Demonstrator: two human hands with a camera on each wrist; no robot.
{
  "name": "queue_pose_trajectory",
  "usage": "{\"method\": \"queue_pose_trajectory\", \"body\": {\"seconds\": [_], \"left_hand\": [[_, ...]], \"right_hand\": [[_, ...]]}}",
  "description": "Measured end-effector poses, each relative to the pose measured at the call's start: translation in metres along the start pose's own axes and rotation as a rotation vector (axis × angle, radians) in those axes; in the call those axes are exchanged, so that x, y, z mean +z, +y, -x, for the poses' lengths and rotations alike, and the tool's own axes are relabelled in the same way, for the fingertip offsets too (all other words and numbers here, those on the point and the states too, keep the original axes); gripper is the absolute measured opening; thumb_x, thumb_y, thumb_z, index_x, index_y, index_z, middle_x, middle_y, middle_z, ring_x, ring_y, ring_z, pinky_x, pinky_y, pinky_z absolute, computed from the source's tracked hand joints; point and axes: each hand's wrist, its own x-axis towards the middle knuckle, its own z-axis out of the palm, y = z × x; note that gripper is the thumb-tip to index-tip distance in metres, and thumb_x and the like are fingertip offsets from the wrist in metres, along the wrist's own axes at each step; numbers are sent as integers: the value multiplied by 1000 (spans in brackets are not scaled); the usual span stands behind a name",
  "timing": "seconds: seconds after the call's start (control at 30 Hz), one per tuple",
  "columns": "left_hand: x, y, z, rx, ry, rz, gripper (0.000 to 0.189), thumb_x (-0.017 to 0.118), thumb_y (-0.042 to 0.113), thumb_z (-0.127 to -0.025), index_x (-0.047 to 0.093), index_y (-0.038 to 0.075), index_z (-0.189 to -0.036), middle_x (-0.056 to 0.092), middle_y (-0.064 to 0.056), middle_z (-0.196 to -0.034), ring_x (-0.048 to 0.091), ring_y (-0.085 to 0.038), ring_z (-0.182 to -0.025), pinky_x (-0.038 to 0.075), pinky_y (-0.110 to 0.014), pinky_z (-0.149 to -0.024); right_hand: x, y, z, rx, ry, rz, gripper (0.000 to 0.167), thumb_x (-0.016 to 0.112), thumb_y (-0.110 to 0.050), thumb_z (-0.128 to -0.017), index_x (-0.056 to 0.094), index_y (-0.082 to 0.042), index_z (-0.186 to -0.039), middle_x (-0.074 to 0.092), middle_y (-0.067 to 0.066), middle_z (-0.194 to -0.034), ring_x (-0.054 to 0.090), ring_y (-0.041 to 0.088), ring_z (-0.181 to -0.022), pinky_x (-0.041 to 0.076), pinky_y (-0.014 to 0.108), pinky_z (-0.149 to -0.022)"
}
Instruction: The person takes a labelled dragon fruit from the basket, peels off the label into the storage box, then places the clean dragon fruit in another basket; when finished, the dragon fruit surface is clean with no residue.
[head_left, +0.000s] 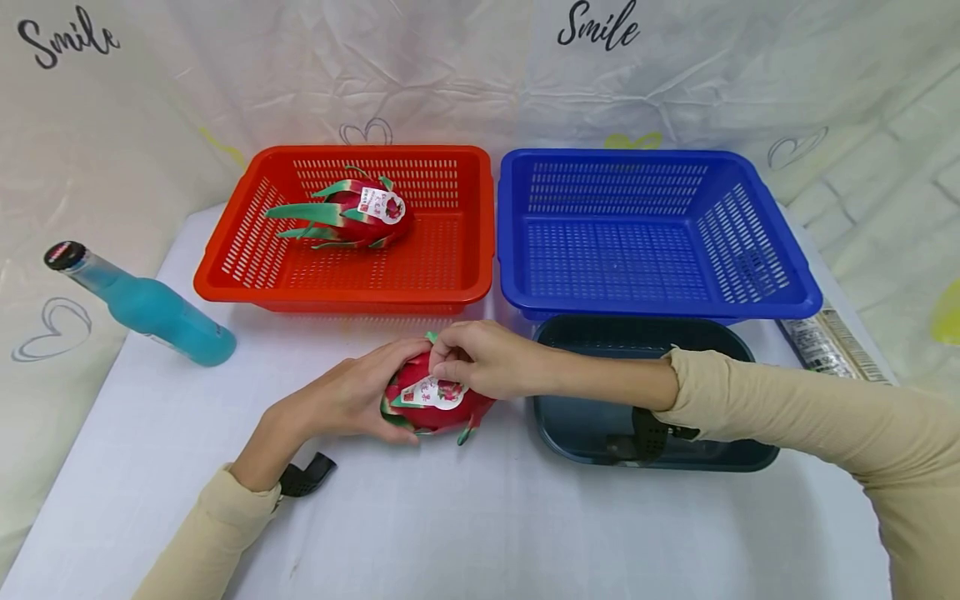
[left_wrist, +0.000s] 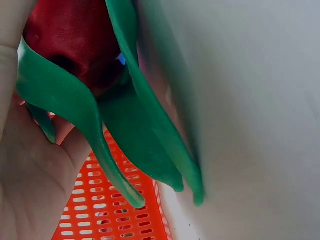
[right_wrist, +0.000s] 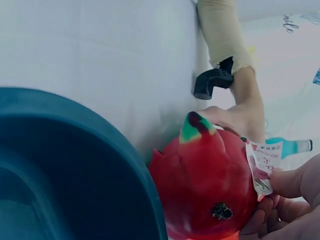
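Observation:
A red dragon fruit [head_left: 476, 407] with green-tipped scales lies on the white table in front of the baskets. My left hand [head_left: 341, 398] grips it from the left, thumb on the near side and fingers over the far side. Long green leaves [left_wrist: 145, 120] hang from its end in the left wrist view. A white printed sticker [right_wrist: 261, 167] is on the fruit, its edge standing off the skin. With curled fingers, my right hand [head_left: 491, 358] pinches the sticker's edge between thumb and fingers. A second dragon fruit [head_left: 352, 212], also stickered, lies in the red basket [head_left: 442, 296].
Right of the red basket stands a blue basket [head_left: 652, 304]. A dark teal basin [head_left: 570, 442] sits in front of it, under my right forearm. At the left, a bottle of blue liquid [head_left: 161, 312] stands on the table. A silvery packet [head_left: 825, 346] lies behind the right sleeve.

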Motion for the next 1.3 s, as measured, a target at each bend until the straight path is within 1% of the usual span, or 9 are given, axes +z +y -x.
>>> {"method": "queue_pose_trajectory", "body": {"seconds": [0.1,0.23,0.33,0.43,0.6,0.8,1.0,1.17,1.3], "left_hand": [[0,0,0,6,1,-4,101,86,51,-65,29,27,-146,43,12,-139,41,-3,-128,54,-29,-94],[0,0,1,7,-2,-4,101,85,51,-66,29,29,-146,43,13,-140,41,-3,-128,54,-29,-94],[0,1,1,5,-6,-3,101,85,51,-66,28,29,-147,42,12,-141,40,-4,-129,54,-30,-95],[0,2,1,4,-6,-9,102,86,49,-66,27,29,-147,41,12,-142,40,-4,-130,54,-31,-95],[0,3,1,-2,-1,-17,102,86,48,-66,27,30,-147,41,13,-142,40,-4,-130,54,-31,-95],[1,4,0,-7,0,-25,104,86,48,-66,26,30,-148,41,13,-143,39,-4,-131,54,-31,-95],[1,5,0,8,8,-35,102,86,48,-66,27,30,-147,42,13,-142,40,-3,-130,54,-31,-96],[1,5,0,13,11,-51,101,86,48,-66,28,29,-147,43,12,-140,40,-3,-129,53,-32,-97],[0,6,0,16,-3,-79,101,87,45,-66,29,28,-146,44,11,-140,41,-4,-130,54,-32,-96]], "right_hand": [[-2,0,0,2,-35,-13,9,61,-12,-95,65,-5,-97,61,5,-85,54,12,-80,48,17,-65],[-4,-2,1,17,-86,-35,10,60,-12,-95,64,-5,-99,62,5,-87,56,11,-81,51,16,-67],[-6,-2,0,22,-114,-36,10,59,-13,-96,64,-5,-100,61,4,-84,55,10,-78,50,16,-66],[-8,-1,-1,15,-133,-39,9,59,-13,-96,65,-5,-97,58,2,-78,52,10,-73,45,16,-63],[-11,2,-3,40,-167,-82,10,59,-13,-96,65,-5,-98,55,0,-77,50,10,-74,44,18,-65],[-13,2,-3,65,-184,-102,11,59,-13,-96,65,-5,-100,57,2,-80,52,11,-77,47,19,-68],[-16,3,-2,66,-200,-124,10,59,-13,-96,65,-5,-98,56,1,-79,51,11,-75,45,19,-65],[-17,5,-1,62,-221,-166,10,59,-12,-96,65,-5,-97,55,0,-77,49,10,-72,43,19,-62],[-19,7,1,90,-233,-250,12,57,-12,-97,64,-3,-101,54,0,-80,51,11,-78,43,20,-66]]}}
